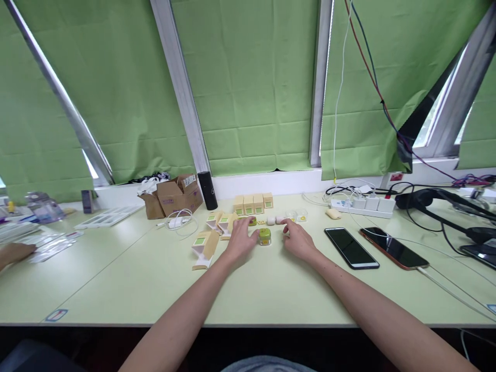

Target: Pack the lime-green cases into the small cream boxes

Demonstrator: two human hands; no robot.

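Note:
A small clear jar with a green lid (265, 236) stands on the table between my two hands. My left hand (242, 237) is open, its thumb close beside this jar and its fingertips at another small green item (252, 221). Whether the fingers touch that item I cannot tell. My right hand (297, 240) has its index finger stretched toward a small white cylinder (279, 220), with the other fingers curled loosely. A second white cylinder (270, 220) stands next to that one. Behind my right hand are small clear round containers (301, 215) with yellow in them.
Several small beige boxes (253, 204) stand in a row at the back; opened beige cartons (205, 248) lie left of my left hand. Two phones (352, 248) and a white power strip (364, 205) are at right. A cardboard box (174, 196) and another person's hand (17, 254) are at left.

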